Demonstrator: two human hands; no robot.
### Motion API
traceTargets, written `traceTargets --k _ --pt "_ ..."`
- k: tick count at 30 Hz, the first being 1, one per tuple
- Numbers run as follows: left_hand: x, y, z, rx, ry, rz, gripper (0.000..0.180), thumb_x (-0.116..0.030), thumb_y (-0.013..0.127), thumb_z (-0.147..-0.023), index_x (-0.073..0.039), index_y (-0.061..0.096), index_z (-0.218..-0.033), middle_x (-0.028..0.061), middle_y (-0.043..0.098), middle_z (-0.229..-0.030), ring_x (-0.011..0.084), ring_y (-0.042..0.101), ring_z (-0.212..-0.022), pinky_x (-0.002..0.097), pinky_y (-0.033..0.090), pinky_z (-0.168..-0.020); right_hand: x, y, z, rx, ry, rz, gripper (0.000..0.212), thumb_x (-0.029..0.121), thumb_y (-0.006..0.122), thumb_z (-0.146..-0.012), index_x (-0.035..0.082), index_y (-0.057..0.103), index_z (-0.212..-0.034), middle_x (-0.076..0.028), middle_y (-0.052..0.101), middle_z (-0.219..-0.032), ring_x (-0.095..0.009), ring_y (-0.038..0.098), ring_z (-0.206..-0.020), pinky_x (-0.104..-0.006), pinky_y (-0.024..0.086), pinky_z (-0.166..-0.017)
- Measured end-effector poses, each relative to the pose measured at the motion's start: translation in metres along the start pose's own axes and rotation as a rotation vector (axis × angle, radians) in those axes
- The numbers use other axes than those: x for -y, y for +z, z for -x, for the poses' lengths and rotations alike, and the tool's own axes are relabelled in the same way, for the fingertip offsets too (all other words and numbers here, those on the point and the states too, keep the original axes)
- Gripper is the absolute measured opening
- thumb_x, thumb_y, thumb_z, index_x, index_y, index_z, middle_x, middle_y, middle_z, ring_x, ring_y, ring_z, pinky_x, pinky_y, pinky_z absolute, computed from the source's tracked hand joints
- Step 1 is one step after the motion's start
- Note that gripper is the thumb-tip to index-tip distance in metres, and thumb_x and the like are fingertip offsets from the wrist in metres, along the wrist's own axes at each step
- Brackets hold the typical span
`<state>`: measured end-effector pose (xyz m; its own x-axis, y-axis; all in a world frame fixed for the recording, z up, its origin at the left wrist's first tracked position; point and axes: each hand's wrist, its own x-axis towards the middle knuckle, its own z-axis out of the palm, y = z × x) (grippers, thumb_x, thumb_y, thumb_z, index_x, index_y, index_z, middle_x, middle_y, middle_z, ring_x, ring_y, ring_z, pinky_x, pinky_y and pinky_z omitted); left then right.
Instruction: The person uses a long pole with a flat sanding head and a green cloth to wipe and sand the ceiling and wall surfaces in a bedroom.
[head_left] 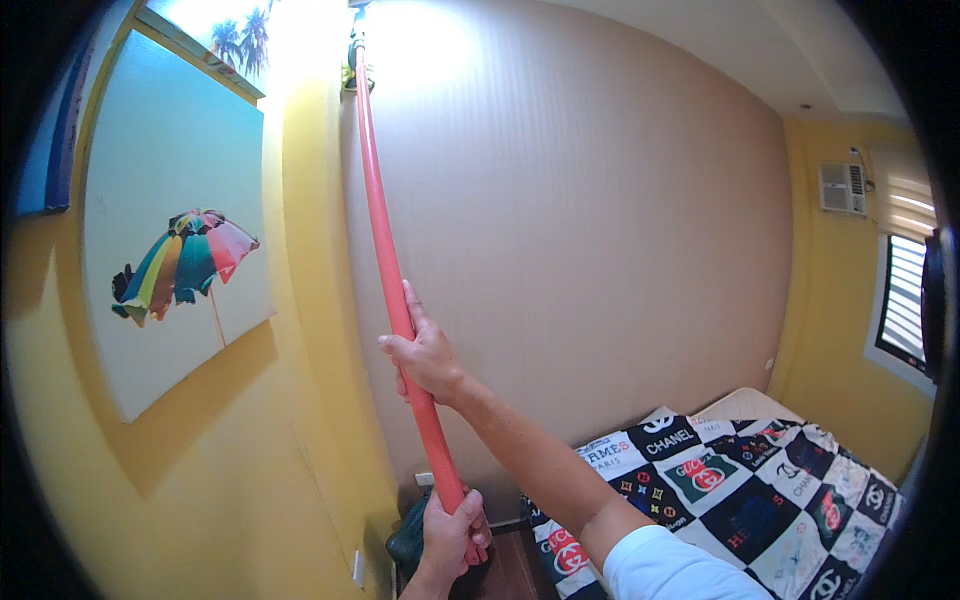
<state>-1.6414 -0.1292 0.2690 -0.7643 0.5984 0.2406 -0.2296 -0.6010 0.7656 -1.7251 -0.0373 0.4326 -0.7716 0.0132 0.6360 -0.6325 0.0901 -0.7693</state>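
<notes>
A long red pole (pixel 385 250) rises from low centre up to the top of the corner between the yellow wall and the beige wall (pixel 600 230). My right hand (pixel 425 355) grips the pole about midway, arm stretched out from a white sleeve. My left hand (pixel 450 530) is closed around the pole's lower end. The pole's upper tip (pixel 354 70) reaches a small dark fitting near the ceiling, washed out by bright light.
A canvas painting of a colourful umbrella (pixel 185 265) hangs on the yellow wall at left. A bed with a patchwork quilt (pixel 740 490) fills the lower right. A dark green object (pixel 408 540) sits on the floor in the corner. An air conditioner (pixel 842 188) and a louvred window (pixel 905 300) are at right.
</notes>
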Motion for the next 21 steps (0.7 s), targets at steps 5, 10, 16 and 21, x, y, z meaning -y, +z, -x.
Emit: traceTargets --k 5,10,16,21 --pt "-0.026 -0.042 -0.003 -0.044 0.250 -0.573 0.024 -0.029 0.043 -0.093 -0.006 0.046 -0.094 0.0110 0.053 -0.073 0.0237 0.054 -0.055 0.0337 0.045 -0.055 -0.046 0.033 0.077 0.041 0.342 -0.327 0.034 0.033 0.051 -0.089 0.010 0.043 -0.112 -0.002 0.051 -0.064 -0.011 0.047 -0.041 -0.0260 0.040 -0.035" --pt "-0.112 -0.039 -0.047 -0.561 0.500 -1.683 0.056 -0.050 0.035 -0.089 -0.001 0.062 -0.081 0.0210 0.061 -0.072 0.0407 0.059 -0.069 0.0488 0.045 -0.064 -0.059 0.013 0.128 -0.176 0.489 -0.133 0.031 0.040 0.045 -0.091 0.010 0.045 -0.101 -0.001 0.045 -0.056 -0.010 0.046 -0.041 -0.0255 0.039 -0.035" --pt "-0.143 0.016 -0.179 -0.446 0.619 -1.137 0.092 -0.055 0.053 -0.079 0.006 0.014 -0.135 0.0317 0.042 -0.123 0.0394 0.046 -0.113 0.0431 0.039 -0.091 -0.025 0.005 0.210 -0.170 0.587 0.040 0.035 0.043 0.042 -0.091 0.008 0.044 -0.097 0.000 0.043 -0.055 -0.010 0.043 -0.040 -0.0246 0.037 -0.035" --pt "-0.032 -0.019 -0.186 -0.415 0.321 -1.027 0.064 -0.036 0.060 -0.079 0.002 0.032 -0.122 0.0276 0.057 -0.101 0.0367 0.057 -0.095 0.0448 0.045 -0.081 -0.053 -0.017 0.363 -0.180 0.826 0.146 0.034 0.038 0.045 -0.091 0.005 0.048 -0.100 0.000 0.045 -0.057 -0.009 0.044 -0.044 -0.0259 0.037 -0.040"
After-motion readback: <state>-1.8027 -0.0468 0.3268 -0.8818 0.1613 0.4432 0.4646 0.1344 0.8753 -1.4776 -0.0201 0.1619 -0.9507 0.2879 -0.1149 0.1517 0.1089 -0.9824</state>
